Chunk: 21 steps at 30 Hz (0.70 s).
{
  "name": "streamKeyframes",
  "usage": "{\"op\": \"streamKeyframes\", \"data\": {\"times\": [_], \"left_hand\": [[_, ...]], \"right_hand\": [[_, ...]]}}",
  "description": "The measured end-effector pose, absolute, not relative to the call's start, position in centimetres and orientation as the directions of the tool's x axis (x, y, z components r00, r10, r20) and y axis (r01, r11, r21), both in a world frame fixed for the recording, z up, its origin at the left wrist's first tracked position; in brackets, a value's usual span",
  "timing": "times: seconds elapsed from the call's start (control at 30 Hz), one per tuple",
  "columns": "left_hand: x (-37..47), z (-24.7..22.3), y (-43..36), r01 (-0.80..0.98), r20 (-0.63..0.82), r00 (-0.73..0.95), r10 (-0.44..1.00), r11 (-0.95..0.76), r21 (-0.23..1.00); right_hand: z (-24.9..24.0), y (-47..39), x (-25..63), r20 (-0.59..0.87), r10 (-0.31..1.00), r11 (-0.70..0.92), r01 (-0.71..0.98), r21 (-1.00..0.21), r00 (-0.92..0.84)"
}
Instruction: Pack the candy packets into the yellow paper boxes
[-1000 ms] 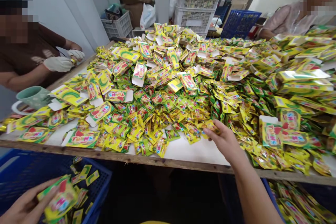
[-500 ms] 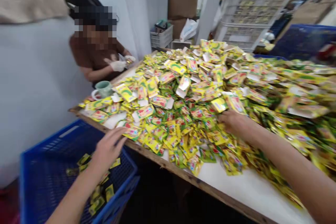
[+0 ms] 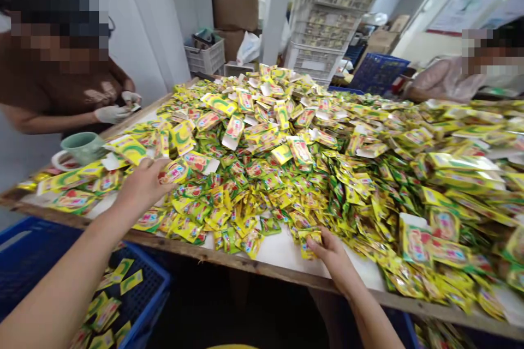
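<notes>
A large heap of small yellow-green sachets [image 3: 245, 212] and yellow cartons with white flaps [image 3: 233, 132] covers the table. My left hand [image 3: 143, 182] is over the heap's left side, fingers closed on a yellow carton [image 3: 176, 171] with red and green print. At the table's front edge, my right hand [image 3: 333, 256] pinches a yellow sachet [image 3: 308, 244] between thumb and fingers, low over the white tabletop [image 3: 282, 248].
A green mug [image 3: 83, 147] stands at the left. Below the wooden edge [image 3: 262, 266] is a blue crate [image 3: 153, 275] with cartons inside. One person [image 3: 61, 82] in gloves works at left; another person [image 3: 446, 79] sits at right. Stacked crates [image 3: 317, 54] stand behind.
My view has turned right. The left hand has moved from above the crate's edge onto the heap and closed on a carton. The right hand has drawn back to the front edge with a sachet.
</notes>
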<state>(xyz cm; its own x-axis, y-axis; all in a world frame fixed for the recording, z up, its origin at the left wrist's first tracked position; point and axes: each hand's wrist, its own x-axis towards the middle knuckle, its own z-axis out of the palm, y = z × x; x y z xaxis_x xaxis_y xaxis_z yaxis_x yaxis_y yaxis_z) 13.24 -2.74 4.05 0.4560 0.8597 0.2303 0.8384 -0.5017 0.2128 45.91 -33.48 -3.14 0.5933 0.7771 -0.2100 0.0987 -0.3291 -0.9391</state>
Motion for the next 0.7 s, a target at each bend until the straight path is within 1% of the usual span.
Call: {"op": "streamKeyframes", "data": {"times": [0.03,0.07,0.1,0.13,0.17,0.2,0.23,0.27,0.3,0.37,0.4,0.47,0.53,0.57,0.63,0.7], "left_hand": [[14.0,5.0,-4.1,0.765,0.208,0.549,0.809,-0.587,0.265],[15.2,5.9,-5.9,0.656,0.157,0.670,0.725,-0.678,0.332],[16.7,6.6,-7.9,0.521,0.089,0.793,0.603,-0.747,0.413],[18.5,7.0,-9.9,0.395,0.014,0.888,0.460,-0.778,0.489],[20.5,7.2,-11.9,0.304,-0.036,0.939,0.342,-0.777,0.551],[22.6,7.0,-13.6,0.241,-0.058,0.964,0.259,-0.760,0.604],[24.6,6.5,-15.0,0.208,-0.047,0.971,0.233,-0.734,0.646],[26.5,5.8,-16.0,0.196,-0.026,0.969,0.247,-0.697,0.690],[28.1,5.0,-16.8,0.203,-0.005,0.956,0.293,-0.649,0.733],[30.5,3.5,-17.6,0.238,0.011,0.902,0.432,-0.519,0.821],[31.3,2.7,-17.8,0.242,0.004,0.871,0.492,-0.436,0.867],[32.3,1.5,-18.4,0.206,-0.031,0.836,0.548,-0.262,0.943],[32.8,0.5,-19.3,0.155,-0.062,0.839,0.541,-0.128,0.979],[33.0,0.1,-19.9,0.144,-0.072,0.840,0.537,-0.092,0.985],[33.2,-0.5,-21.0,0.152,-0.086,0.819,0.567,-0.071,0.986],[33.1,-0.8,-21.9,0.166,-0.112,0.768,0.630,-0.027,0.986]], "right_hand": [[-3.0,-33.5,45.7,-0.241,0.772,-0.266,-0.046,-0.963,0.588],[-2.9,-33.5,45.5,-0.254,0.775,-0.196,-0.163,-0.967,0.578],[-2.8,-33.3,45.2,-0.252,0.779,-0.132,-0.243,-0.961,0.574],[-2.7,-33.1,44.9,-0.236,0.781,-0.078,-0.285,-0.955,0.578],[-2.8,-32.9,44.6,-0.211,0.783,-0.035,-0.297,-0.954,0.585],[-3.0,-32.8,44.3,-0.182,0.783,-0.006,-0.286,-0.958,0.595],[-3.2,-32.6,44.0,-0.153,0.783,0.002,-0.249,-0.968,0.602],[-3.5,-32.6,43.7,-0.126,0.789,-0.015,-0.187,-0.982,0.601],[-3.8,-32.8,43.6,-0.102,0.802,-0.052,-0.102,-0.993,0.589],[-4.0,-33.3,43.5,-0.067,0.818,-0.131,0.072,-0.989,0.571],[-3.8,-33.6,43.6,-0.044,0.804,-0.148,0.129,-0.981,0.593],[-2.8,-34.0,43.9,0.041,0.724,-0.096,0.160,-0.982,0.688],[-1.3,-34.0,44.3,0.174,0.634,0.022,0.207,-0.978,0.754],[-0.6,-33.8,44.4,0.250,0.622,0.062,0.272,-0.960,0.742],[0.3,-33.2,44.4,0.378,0.666,0.068,0.452,-0.889,0.643],[0.5,-32.7,44.2,0.417,0.730,0.008,0.603,-0.798,0.542]]}}
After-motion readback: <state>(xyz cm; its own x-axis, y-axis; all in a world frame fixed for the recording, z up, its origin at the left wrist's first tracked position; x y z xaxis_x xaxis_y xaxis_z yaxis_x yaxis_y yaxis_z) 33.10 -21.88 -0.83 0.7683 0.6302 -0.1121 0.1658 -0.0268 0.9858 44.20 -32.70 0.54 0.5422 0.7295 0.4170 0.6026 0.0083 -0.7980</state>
